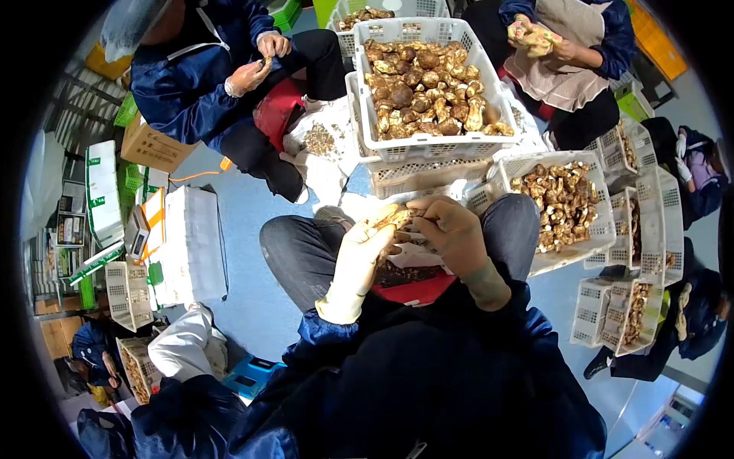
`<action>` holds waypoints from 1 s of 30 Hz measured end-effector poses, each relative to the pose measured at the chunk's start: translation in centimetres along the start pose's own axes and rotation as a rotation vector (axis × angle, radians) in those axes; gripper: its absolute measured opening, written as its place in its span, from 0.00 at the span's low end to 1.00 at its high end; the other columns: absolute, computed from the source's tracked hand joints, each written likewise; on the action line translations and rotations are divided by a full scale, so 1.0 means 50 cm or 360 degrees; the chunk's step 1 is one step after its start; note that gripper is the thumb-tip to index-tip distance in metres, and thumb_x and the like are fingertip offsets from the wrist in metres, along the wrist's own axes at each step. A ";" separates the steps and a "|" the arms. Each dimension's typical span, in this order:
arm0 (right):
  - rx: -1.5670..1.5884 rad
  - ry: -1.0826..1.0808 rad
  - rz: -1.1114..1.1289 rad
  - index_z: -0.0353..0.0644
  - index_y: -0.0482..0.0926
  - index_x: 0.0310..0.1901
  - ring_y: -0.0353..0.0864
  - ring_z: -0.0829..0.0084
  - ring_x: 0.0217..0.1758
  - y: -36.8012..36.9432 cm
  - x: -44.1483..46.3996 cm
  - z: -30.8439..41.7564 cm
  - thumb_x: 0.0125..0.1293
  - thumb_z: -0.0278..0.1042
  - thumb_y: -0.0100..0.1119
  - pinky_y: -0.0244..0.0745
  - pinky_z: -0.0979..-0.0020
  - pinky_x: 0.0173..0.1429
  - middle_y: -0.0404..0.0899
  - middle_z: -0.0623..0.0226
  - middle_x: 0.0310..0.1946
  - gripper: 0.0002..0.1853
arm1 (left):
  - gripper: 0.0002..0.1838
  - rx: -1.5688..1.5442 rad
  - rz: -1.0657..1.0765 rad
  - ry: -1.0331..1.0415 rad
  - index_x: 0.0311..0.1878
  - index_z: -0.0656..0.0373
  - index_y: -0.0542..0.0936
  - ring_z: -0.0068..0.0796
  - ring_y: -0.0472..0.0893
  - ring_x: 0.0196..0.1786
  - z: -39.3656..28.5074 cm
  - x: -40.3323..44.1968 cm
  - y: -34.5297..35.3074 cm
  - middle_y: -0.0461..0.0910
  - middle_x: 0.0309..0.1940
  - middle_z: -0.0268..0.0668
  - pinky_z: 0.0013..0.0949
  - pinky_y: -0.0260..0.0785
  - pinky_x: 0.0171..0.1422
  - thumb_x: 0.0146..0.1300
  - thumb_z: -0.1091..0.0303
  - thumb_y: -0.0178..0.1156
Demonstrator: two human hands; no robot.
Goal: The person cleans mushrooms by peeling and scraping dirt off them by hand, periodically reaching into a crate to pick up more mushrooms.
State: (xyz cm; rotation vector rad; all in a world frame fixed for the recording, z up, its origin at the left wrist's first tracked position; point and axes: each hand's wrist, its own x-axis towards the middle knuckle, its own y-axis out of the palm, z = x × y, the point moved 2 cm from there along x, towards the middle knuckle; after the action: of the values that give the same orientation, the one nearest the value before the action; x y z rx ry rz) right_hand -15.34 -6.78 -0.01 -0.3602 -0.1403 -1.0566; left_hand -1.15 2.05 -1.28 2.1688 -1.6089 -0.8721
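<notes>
A brown and cream mushroom (398, 219) lies between my two gloved hands, above my lap. My left hand (361, 251), in a pale glove, is closed around it from the left. My right hand (457, 237), also gloved, has its fingers pinched together at the mushroom's right end; whether they grip a small tool is hidden. Below the hands, dark crumbs lie over a red surface (417, 289) between my knees. Ahead stands a white crate (437, 147) heaped with whole mushrooms (424, 88). By my right knee, a second white crate (569, 258) holds smaller mushrooms (558, 200).
A co-worker (180, 99) at front left handles a mushroom; another person (569, 53) sits at front right. More crates (646, 222) and people line the right. White foam boxes (195, 245) and a cardboard box (153, 145) stand left. Scraps (319, 141) lie on a white cloth.
</notes>
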 end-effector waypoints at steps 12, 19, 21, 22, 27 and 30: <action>0.0137 0.0171 0.0057 0.37 0.78 0.43 0.79 0.72 0.35 -0.014 -0.014 0.002 0.61 0.25 0.60 0.73 0.74 0.39 0.80 0.62 0.34 0.08 | 0.21 -0.0452 0.0249 -0.0350 0.61 0.69 0.69 0.24 0.81 0.38 0.013 0.006 -0.020 0.80 0.47 0.43 0.20 0.73 0.37 0.67 0.72 0.53; 0.0024 -0.0065 -0.0023 0.36 0.78 0.42 0.77 0.73 0.35 -0.006 -0.027 -0.004 0.62 0.24 0.59 0.72 0.75 0.40 0.79 0.62 0.34 0.08 | 0.22 0.0393 -0.0092 0.0111 0.63 0.68 0.68 0.22 0.80 0.41 0.023 -0.008 0.008 0.79 0.48 0.41 0.21 0.72 0.42 0.68 0.72 0.54; 0.0092 0.0215 -0.0010 0.36 0.77 0.43 0.77 0.72 0.35 -0.012 -0.033 0.000 0.61 0.23 0.59 0.71 0.74 0.40 0.79 0.62 0.34 0.08 | 0.22 0.0471 -0.0091 0.0210 0.63 0.68 0.68 0.20 0.79 0.44 0.030 -0.014 0.013 0.79 0.49 0.39 0.21 0.72 0.46 0.66 0.75 0.55; 0.0176 0.0404 0.0006 0.35 0.77 0.43 0.77 0.72 0.36 -0.017 -0.034 -0.002 0.61 0.23 0.59 0.71 0.74 0.40 0.79 0.62 0.35 0.08 | 0.22 0.0554 -0.0109 0.0257 0.63 0.68 0.68 0.20 0.79 0.44 0.031 -0.016 0.016 0.79 0.49 0.39 0.21 0.72 0.47 0.66 0.76 0.55; -0.0082 -0.0147 -0.0012 0.36 0.78 0.41 0.75 0.79 0.34 -0.006 -0.031 -0.011 0.62 0.23 0.59 0.72 0.75 0.38 0.79 0.65 0.33 0.06 | 0.23 0.1041 -0.0149 0.0477 0.64 0.68 0.67 0.20 0.77 0.48 0.034 -0.012 0.005 0.78 0.50 0.38 0.21 0.69 0.53 0.65 0.80 0.54; 0.0091 0.0308 0.0028 0.35 0.79 0.42 0.76 0.78 0.36 -0.014 -0.036 -0.017 0.62 0.24 0.59 0.72 0.74 0.41 0.80 0.64 0.34 0.08 | 0.24 0.0923 -0.0109 0.0358 0.64 0.68 0.67 0.20 0.77 0.48 0.043 -0.013 0.000 0.77 0.51 0.38 0.21 0.68 0.54 0.64 0.81 0.55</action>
State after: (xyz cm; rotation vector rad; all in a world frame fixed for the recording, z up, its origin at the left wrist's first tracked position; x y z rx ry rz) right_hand -16.89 -5.94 -1.16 -0.2057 0.0061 -1.0617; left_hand -2.63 2.92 -2.75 2.5913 -1.8377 -0.1613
